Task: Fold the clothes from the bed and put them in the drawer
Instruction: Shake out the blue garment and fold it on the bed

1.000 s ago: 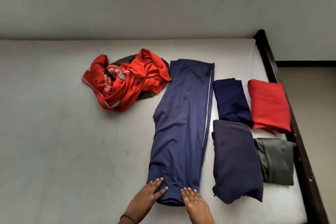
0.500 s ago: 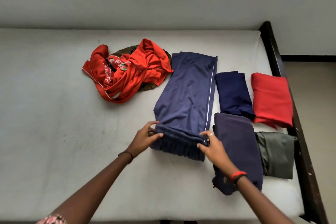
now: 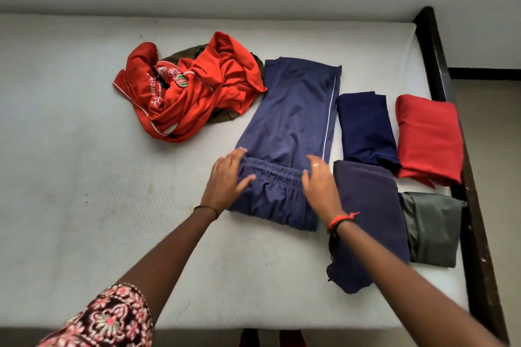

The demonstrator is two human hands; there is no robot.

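My left hand (image 3: 228,175) lies flat, fingers loose, pressing the waistband end of the blue trousers (image 3: 293,121), folded over, mid-bed (image 3: 84,177). My right hand (image 3: 318,180) is on the other side, too blurred to tell its grip.

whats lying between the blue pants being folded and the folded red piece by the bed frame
A folded navy garment, lying flat on the mattress, seen in the head view.
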